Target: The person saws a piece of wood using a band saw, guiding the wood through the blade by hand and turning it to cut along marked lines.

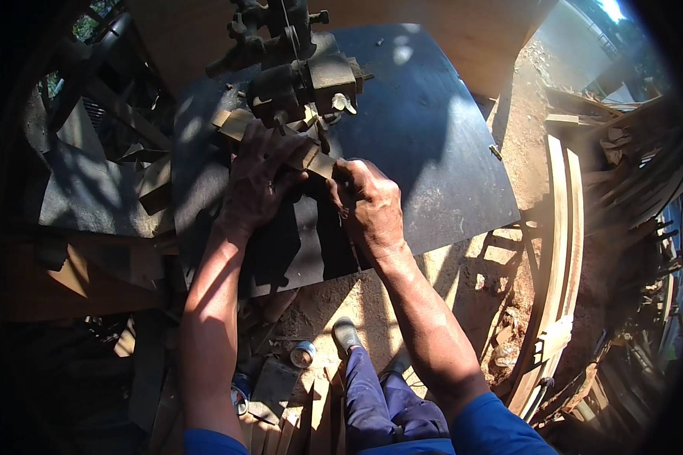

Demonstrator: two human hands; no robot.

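Observation:
A short wooden block (323, 164) lies at a slant on the dark saw table (425, 159), right below the blade guide (281, 87) of a band saw. My left hand (256, 178) is laid over the block's middle, its fingers wrapped across the top and hiding much of it. At the block's right end, my right hand (368, 199) grips with curled fingers and thumb. The thin saw blade (290, 30) runs down through the guide. Where it meets the wood is partly hidden by the guide and my left hand.
Long pale wooden strips (561, 227) lean to the right of the table, with a heap of scrap wood (630, 167) beyond. More offcuts lie at the lower left. A round tin (303, 354) sits on the ground near my shoe (347, 334). Small wood chips dot the table.

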